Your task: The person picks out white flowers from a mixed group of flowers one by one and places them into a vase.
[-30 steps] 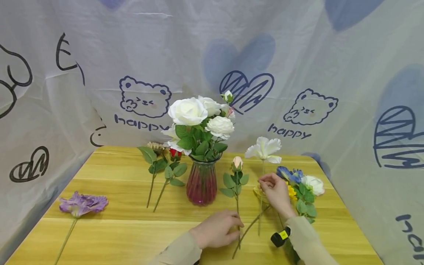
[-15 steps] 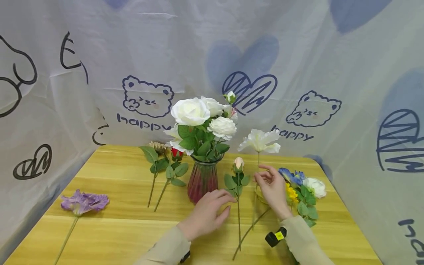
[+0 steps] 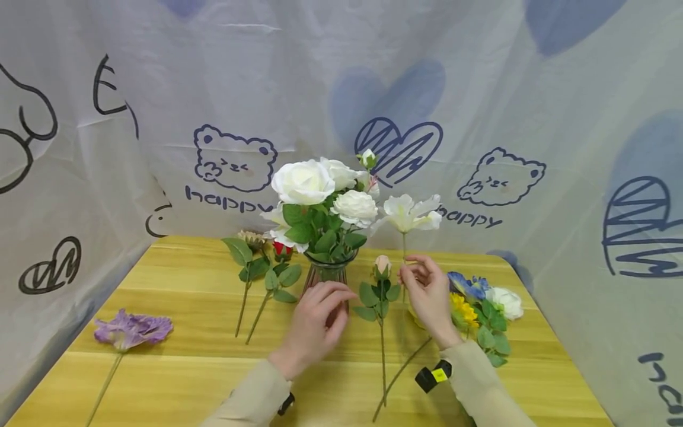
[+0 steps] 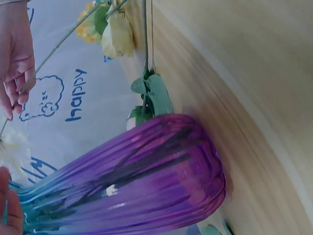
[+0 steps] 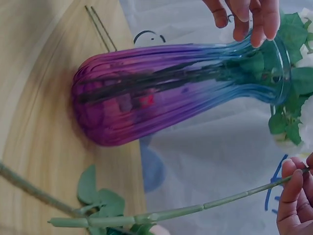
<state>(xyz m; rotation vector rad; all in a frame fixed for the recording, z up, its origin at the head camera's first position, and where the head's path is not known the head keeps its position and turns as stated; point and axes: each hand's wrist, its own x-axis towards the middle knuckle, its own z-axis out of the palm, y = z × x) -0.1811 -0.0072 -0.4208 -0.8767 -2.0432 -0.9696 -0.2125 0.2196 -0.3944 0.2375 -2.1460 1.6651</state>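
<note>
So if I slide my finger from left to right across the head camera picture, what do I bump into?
Purple flower → beige bloom → red bloom → glass vase → pink bud → right hand → blue flower → white flower at the far right.

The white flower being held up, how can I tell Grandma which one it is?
On the wooden table, find the glass vase stuffed with white flowers. Just right of it in the head view, the person's right grip pinches a thin, bare stem topped by the wide-open white flower. Only this one is held up; the other white ones are in the vase or farther right.
</note>
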